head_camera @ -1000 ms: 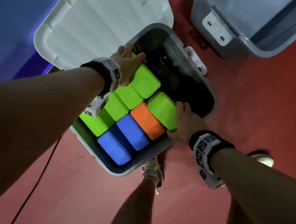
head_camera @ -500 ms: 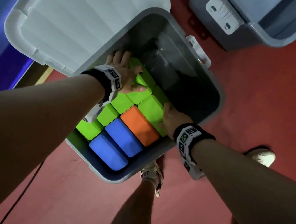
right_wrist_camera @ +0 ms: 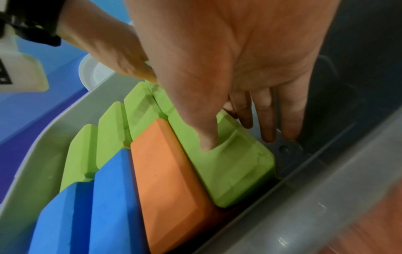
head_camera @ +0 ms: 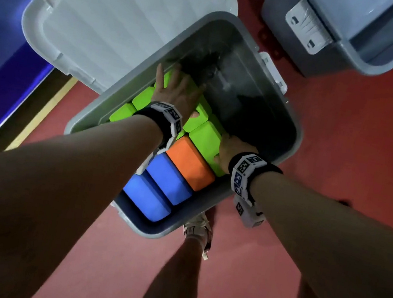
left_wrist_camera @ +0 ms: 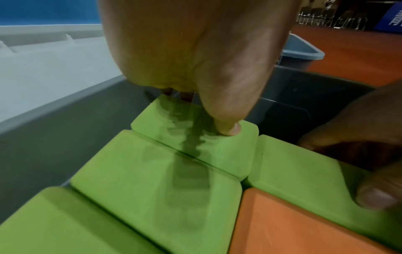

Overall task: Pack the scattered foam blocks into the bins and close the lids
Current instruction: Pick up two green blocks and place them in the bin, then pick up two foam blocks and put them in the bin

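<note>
Pushed lower into the grey bin (head_camera: pixel 288 146) than a second ago: both green blocks, now nearly level with the rest. Left hand (head_camera: pixel 176 93) on the far green block (left_wrist_camera: pixel 202 146), thumb pressing its top, fingers hooked over the far edge. Right hand (head_camera: pixel 230 148) on the near green block (right_wrist_camera: pixel 228 165), thumb on top, fingers straight down its far side.

Best done by pushing both down flat and snug against the orange block (head_camera: pixel 190 163) and blue blocks (head_camera: pixel 160 189), with no corners sticking up. Lid (head_camera: pixel 122 19) open, leaning back. Second bin (head_camera: pixel 347 56) close by on red floor (head_camera: pixel 338 167), blue wall (head_camera: pixel 6 11) on the left. Possibly more blocks out of view.
</note>
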